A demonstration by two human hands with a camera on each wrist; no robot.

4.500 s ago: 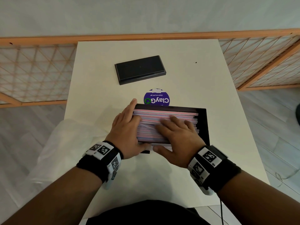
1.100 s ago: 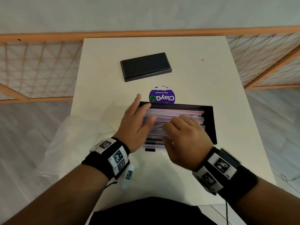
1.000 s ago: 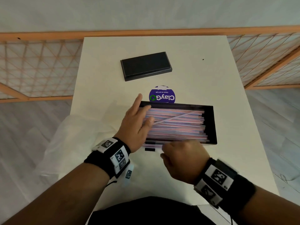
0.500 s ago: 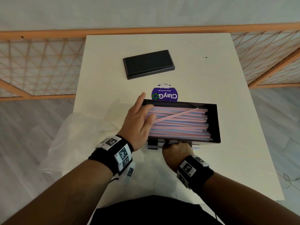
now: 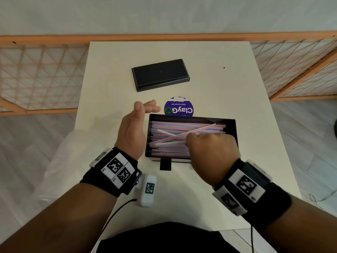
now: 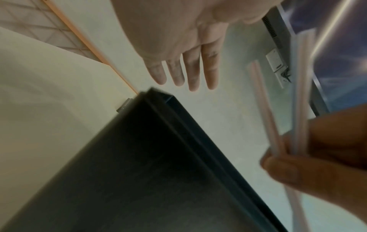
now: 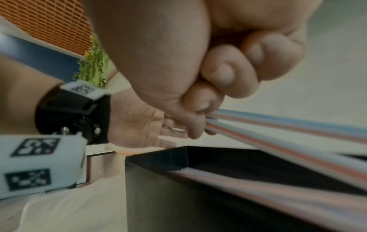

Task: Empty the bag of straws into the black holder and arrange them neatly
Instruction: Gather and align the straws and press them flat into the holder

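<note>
From the head view, our right hand pinches a few loose straws above the black holder, likely to lay them flat with the rest; our left hand stands flat-fingered beside the holder's left end, apparently as a stop; half a second ago it rested on the straws, and the right was below the front edge; the lid lies well apart. From the left wrist, the straight fingers grasp nothing. From the right wrist, curled fingers clench striped straws over the box.
</note>
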